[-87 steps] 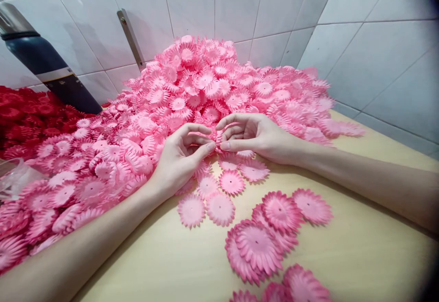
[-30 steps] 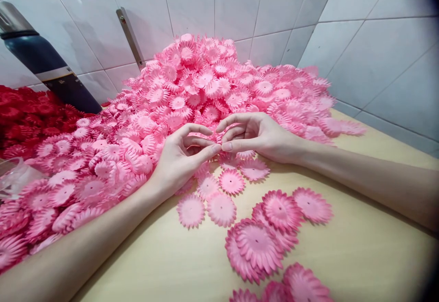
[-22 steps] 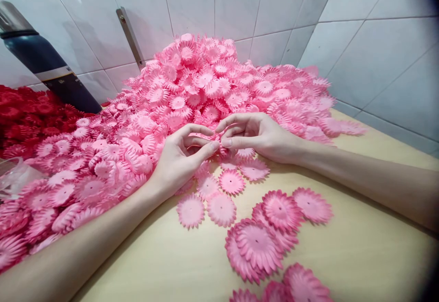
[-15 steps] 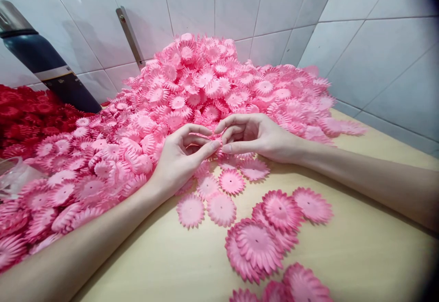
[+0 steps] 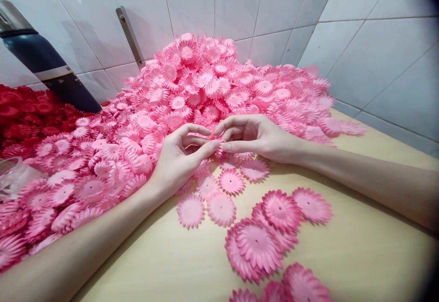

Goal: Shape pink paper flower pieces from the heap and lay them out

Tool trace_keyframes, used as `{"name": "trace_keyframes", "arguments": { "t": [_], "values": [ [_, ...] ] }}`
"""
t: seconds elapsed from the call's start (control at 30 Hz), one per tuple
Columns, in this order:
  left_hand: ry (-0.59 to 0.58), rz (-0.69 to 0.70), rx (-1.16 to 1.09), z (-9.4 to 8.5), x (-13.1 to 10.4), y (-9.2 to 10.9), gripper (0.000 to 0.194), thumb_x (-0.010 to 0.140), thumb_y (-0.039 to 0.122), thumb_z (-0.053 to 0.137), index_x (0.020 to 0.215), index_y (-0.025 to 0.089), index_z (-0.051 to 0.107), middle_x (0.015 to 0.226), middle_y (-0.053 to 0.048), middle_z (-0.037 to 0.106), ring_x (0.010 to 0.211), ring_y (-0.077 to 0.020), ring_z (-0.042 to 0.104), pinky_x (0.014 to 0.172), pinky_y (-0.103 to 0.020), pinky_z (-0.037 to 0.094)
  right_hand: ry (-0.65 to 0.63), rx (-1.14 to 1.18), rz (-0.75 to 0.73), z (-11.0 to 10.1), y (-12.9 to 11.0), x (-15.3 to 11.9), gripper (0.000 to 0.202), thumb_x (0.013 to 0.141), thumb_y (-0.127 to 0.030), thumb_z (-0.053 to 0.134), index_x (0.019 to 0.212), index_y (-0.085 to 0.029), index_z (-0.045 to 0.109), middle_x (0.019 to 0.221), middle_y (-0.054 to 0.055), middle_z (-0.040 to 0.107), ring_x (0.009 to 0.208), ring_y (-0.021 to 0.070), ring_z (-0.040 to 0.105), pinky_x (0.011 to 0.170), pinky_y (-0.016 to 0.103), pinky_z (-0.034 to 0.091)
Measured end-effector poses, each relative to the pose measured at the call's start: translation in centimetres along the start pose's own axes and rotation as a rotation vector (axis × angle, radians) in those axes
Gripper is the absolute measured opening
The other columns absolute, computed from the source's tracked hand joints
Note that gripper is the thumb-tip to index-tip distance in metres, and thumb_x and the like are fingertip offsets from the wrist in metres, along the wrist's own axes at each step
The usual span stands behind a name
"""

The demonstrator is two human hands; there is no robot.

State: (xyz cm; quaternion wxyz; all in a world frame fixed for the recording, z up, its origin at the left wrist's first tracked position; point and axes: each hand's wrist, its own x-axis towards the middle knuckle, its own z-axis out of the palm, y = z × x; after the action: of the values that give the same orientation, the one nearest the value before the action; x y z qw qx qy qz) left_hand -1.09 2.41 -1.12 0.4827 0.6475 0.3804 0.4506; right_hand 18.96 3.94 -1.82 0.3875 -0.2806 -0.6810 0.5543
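Note:
At the front foot of a big heap of pink artificial flower discs (image 5: 206,78), my two hands meet with their fingertips nearly touching. My left hand (image 5: 180,156) is closed in a pinch, thumb to the right. Facing it, my right hand (image 5: 265,138) also pinches, its index finger arched over. Between the fingertips is a pink flower disc (image 5: 218,152), mostly hidden by the fingers, and it blends into the heap behind. Just below the hands lie several loose discs, among them a darker-edged disc (image 5: 232,181) and a paler disc (image 5: 190,210).
Overlapping dark pink discs (image 5: 259,245) lie at the front right of the pale tabletop (image 5: 164,256). A dark blue bottle (image 5: 51,60) leans at the left, near red discs (image 5: 20,114). A clear plastic cup (image 5: 15,176) is partly buried. Tiled walls (image 5: 274,0) stand behind and right.
Both hands keep almost the same place and pinch. Only a slight shift of the fingertips shows, with a little more of the pink disc visible between them.

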Motion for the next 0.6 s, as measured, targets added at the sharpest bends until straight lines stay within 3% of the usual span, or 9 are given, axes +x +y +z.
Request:
{"name": "trace_keyframes", "arguments": {
  "t": [0.3,0.6],
  "values": [
    [-0.022,-0.023,-0.029,0.00,-0.01,0.07,0.032,0.068,0.026,0.081,0.093,0.014,0.064,0.076,-0.003,0.074,0.074,-0.0164,0.071,0.074,-0.027,0.056,-0.026,-0.021,0.025,-0.02,-0.23,-0.08,0.027,0.081,-0.020,0.070,0.106,-0.015,0.062,0.086,0.005,0.074,0.082,0.0176,0.070,0.078,0.031,0.054],
    [-0.037,-0.020,-0.035,-0.13,0.00,-0.14,0.030,0.069,0.024,0.080,0.093,0.015,0.064,0.077,-0.003,0.074,0.074,-0.0174,0.072,0.072,-0.027,0.057,-0.017,-0.016,0.023,-0.14,-0.09,-0.12,0.027,0.080,-0.023,0.072,0.105,-0.016,0.063,0.084,0.004,0.074,0.078,0.0155,0.069,0.074,0.028,0.053]
  ]
}}
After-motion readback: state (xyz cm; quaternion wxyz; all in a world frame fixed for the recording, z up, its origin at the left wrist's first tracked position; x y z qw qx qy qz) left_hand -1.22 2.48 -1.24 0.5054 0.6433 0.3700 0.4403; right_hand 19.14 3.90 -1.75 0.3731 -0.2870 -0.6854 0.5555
